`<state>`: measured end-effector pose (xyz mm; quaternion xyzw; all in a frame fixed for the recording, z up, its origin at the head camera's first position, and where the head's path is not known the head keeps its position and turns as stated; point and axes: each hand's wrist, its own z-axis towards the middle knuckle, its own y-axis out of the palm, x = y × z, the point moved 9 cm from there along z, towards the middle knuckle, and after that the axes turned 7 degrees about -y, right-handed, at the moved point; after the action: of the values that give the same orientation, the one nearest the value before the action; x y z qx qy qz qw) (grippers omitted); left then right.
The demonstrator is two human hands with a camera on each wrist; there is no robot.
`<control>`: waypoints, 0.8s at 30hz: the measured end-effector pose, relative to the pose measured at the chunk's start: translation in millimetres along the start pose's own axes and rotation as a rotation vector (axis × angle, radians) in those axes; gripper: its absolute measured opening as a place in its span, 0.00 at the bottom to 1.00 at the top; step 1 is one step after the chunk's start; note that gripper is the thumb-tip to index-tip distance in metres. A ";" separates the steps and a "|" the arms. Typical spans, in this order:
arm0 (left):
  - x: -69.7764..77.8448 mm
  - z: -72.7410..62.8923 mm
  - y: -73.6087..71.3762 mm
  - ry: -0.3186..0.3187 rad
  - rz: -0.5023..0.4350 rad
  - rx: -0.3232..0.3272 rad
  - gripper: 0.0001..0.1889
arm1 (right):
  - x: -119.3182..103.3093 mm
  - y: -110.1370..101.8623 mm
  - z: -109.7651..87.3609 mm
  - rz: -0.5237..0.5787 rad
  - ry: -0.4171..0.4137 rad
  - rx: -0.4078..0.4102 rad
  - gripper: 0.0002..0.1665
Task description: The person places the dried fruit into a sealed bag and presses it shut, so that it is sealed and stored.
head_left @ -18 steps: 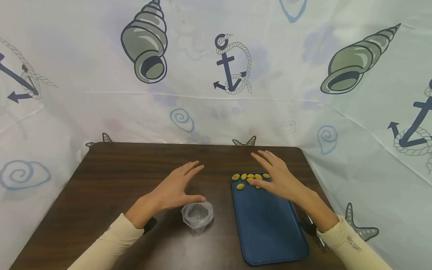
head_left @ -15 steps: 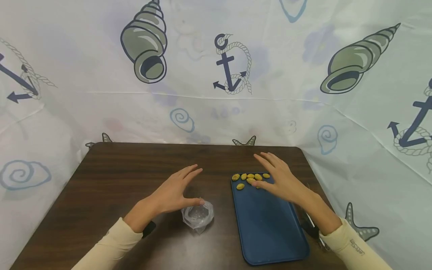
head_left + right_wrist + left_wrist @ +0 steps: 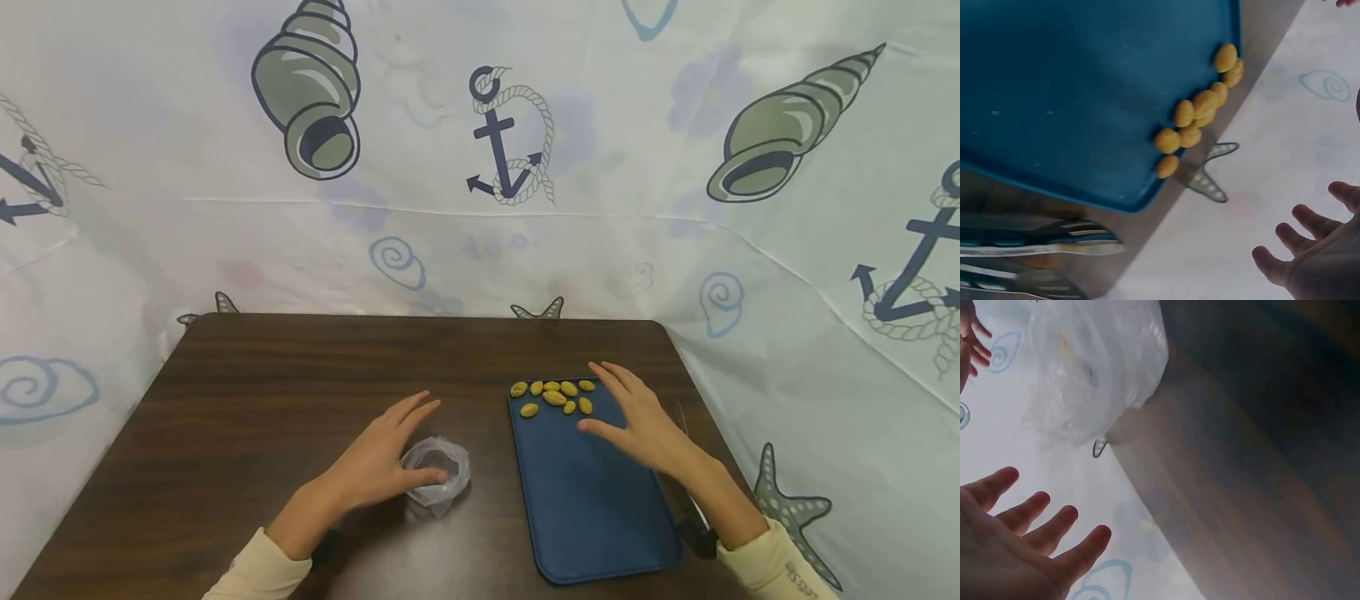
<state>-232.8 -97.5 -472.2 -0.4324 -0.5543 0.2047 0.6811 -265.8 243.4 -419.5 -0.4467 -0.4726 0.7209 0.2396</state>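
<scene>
My left hand (image 3: 367,465) hovers with spread fingers beside a clear plastic bag (image 3: 452,492), which stands with its round mouth facing up. In the head view the thumb overlaps the bag; whether they touch I cannot tell. The left wrist view has the crinkled bag (image 3: 1097,369) above the loosely spread fingers (image 3: 1054,536). My right hand (image 3: 647,429), fingers apart and holding nothing, is over the right side of a dark blue tray (image 3: 592,508). Several small yellow oval pieces (image 3: 554,398), like little fruits or nuts, lie grouped at the tray's far end.
Right of the tray lie utensils (image 3: 1085,240) with dark handles, partly hidden by the right forearm in the head view. A dark wooden table (image 3: 247,417) carries everything. Behind it hangs a white cloth (image 3: 435,183) printed with shells and anchors.
Both hands have drawn back toward the person, the right also shifting rightward. More of the yellow pieces now show beside the right hand. The head view has shifted slightly.
</scene>
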 end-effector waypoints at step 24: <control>3.4 -13.9 50.8 -0.010 -0.030 -0.018 0.67 | 99.8 6.6 -55.7 0.014 0.280 0.064 0.54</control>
<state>-208.6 -72.4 -511.9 -0.4291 -0.5657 0.1917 0.6775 -265.3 343.1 -475.6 -0.5383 -0.4082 0.6680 0.3122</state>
